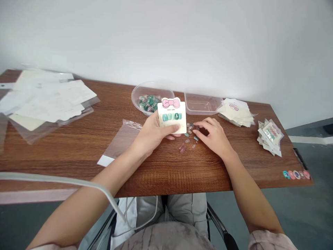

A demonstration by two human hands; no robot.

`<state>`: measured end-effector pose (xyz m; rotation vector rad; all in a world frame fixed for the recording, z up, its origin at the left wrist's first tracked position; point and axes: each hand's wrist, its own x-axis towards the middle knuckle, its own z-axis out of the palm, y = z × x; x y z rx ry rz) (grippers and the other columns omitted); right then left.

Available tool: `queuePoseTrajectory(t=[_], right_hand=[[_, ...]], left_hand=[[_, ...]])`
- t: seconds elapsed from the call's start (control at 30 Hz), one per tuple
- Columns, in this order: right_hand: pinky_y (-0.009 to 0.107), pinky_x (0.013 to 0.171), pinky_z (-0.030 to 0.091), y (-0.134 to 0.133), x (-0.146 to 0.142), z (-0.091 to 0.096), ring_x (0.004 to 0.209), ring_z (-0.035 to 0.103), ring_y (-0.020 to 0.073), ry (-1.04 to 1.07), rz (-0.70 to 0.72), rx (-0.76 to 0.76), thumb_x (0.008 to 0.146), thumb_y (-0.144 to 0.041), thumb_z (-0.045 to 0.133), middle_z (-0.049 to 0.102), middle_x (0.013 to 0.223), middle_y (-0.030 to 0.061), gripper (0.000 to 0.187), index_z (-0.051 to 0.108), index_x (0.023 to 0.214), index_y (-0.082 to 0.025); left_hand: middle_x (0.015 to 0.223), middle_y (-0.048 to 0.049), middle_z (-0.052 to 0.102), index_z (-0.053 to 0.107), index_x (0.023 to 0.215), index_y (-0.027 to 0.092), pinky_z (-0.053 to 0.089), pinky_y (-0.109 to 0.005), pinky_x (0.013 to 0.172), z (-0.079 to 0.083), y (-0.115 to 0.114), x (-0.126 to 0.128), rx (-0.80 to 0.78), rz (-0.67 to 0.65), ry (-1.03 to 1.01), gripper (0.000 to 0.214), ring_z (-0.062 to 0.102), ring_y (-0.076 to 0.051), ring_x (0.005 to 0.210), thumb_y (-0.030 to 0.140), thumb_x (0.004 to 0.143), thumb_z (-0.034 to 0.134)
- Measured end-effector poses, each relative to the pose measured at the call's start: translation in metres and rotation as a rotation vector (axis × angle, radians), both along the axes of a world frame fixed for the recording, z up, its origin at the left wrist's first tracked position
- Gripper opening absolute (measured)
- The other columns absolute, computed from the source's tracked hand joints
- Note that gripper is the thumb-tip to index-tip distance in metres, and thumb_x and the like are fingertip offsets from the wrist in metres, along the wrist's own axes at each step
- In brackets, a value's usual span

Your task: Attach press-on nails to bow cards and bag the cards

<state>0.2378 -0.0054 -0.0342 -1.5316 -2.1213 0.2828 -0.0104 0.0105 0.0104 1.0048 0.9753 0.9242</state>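
My left hand holds a white card upright by its lower edge; the card has a pink bow on top and a row of green fake nails stuck across it. My right hand rests palm down on the wooden table, its fingertips curled onto several loose fake nails lying just right of the card. Whether those fingers grip a nail is hidden.
A round clear bowl of green nails and a clear rectangular tub stand behind the card. Stacks of bagged cards lie at right and far right. Clear bags and white sheets lie at left.
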Motion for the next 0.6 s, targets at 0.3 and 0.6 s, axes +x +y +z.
queuePoseTrajectory(t=[0.3, 0.6], right_hand=[[0.046, 0.089, 0.049, 0.0060, -0.0035, -0.0097, 0.092, 0.061, 0.0255, -0.042, 0.031, 0.062, 0.098, -0.028, 0.068, 0.070, 0.095, 0.0057, 0.011, 0.077, 0.100, -0.023], [0.046, 0.088, 0.046, 0.0062, 0.0015, -0.0082, 0.091, 0.062, 0.0253, -0.042, 0.032, 0.078, 0.101, -0.028, 0.061, 0.071, 0.094, 0.0053, 0.016, 0.073, 0.091, -0.023]], left_hand=[[0.092, -0.0073, 0.080, 0.061, 0.112, 0.015, 0.053, -0.023, 0.057, -0.0008, 0.0013, -0.0005, -0.016, 0.012, 0.000, 0.050, 0.075, -0.017, 0.070, 0.027, 0.071, 0.088], [0.099, -0.0093, 0.081, 0.061, 0.117, 0.015, 0.053, -0.024, 0.058, -0.0016, 0.0006, -0.0003, -0.010, 0.018, 0.008, 0.054, 0.076, -0.019, 0.072, 0.028, 0.072, 0.088]])
